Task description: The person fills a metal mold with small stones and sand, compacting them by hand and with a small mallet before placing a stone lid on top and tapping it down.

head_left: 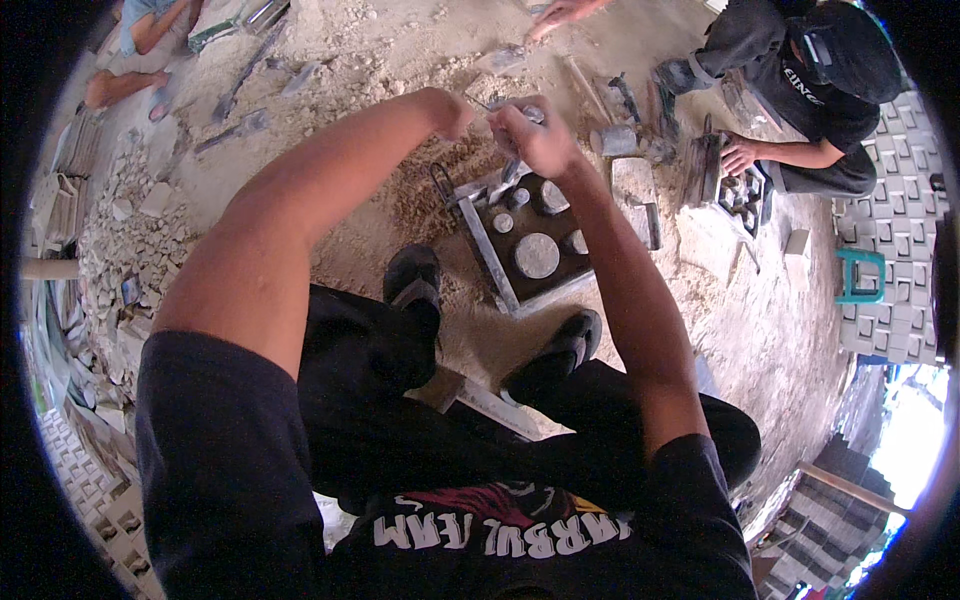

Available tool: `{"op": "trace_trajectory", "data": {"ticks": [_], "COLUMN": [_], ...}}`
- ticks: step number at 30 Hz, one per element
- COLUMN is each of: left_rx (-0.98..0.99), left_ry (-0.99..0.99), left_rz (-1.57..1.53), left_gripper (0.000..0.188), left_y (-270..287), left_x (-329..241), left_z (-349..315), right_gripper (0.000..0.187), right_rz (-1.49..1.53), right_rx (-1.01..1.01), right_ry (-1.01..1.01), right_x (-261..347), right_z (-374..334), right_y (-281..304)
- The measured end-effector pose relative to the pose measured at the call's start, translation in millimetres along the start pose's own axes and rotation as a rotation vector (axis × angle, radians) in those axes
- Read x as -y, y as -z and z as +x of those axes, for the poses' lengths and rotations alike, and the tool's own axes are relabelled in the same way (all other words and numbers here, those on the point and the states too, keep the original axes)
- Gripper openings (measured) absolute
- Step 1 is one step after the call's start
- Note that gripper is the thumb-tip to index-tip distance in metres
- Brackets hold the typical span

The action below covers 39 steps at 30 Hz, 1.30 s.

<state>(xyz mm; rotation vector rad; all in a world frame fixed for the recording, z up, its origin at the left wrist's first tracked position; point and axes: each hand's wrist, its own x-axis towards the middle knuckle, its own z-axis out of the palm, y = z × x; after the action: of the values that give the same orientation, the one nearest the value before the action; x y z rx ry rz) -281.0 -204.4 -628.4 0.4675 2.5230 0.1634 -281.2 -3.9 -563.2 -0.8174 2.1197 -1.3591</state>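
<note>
Both my hands are raised close together over the far edge of a square metal mold frame [487, 252]. Inside the frame, round grey discs [537, 256] of different sizes sit on a dark bed. My left hand [447, 112] is closed and slightly smeared; a thin dark piece shows between it and my other hand, and which hand holds it is unclear. My right hand [536, 140] has its fingers curled around something greyish, mostly hidden by the fingers. A bent metal handle [441, 184] sticks out at the frame's far left corner.
My shoes [413, 283] flank the frame's near side. Trowels [240, 130] lie in powder at the far left, beside a rubble pile [150, 215]. A mallet head [613, 140] lies beyond the frame. At right, a co-worker's hand [742, 152] rests on another mold [765, 200]; a teal stool [862, 276] stands behind.
</note>
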Motion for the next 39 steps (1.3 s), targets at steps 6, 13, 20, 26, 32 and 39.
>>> {"op": "trace_trajectory", "data": {"ticks": [6,13,20,26,32,39], "left_rx": [0.126,0.019,-0.112,-0.074,-0.132,-0.036], "left_ry": [0.142,0.09,0.114,0.128,0.168,0.216], "left_rz": [0.18,0.074,0.001,-0.285,-0.419,-0.47], "left_gripper": [0.033,0.026,0.049,0.079,0.082,0.075], "left_y": [6,-17,-22,-41,-57,-52], "left_x": [-18,-12,-52,-76,-93,-93], "left_z": [-16,-17,-11,4,7,7], "right_gripper": [0.022,0.018,0.054,0.053,0.053,0.045], "right_rz": [0.048,0.258,0.126,0.121,0.174,0.157], "right_rx": [0.029,-0.188,-0.677,-0.677,-0.607,-0.821], "right_ry": [0.04,0.169,0.139,0.182,0.14,0.113], "right_x": [14,8,36,19,-5,-10], "right_z": [-21,-20,-52,-60,-56,-65], "right_y": [-1,8,13,-1,15,5]}}
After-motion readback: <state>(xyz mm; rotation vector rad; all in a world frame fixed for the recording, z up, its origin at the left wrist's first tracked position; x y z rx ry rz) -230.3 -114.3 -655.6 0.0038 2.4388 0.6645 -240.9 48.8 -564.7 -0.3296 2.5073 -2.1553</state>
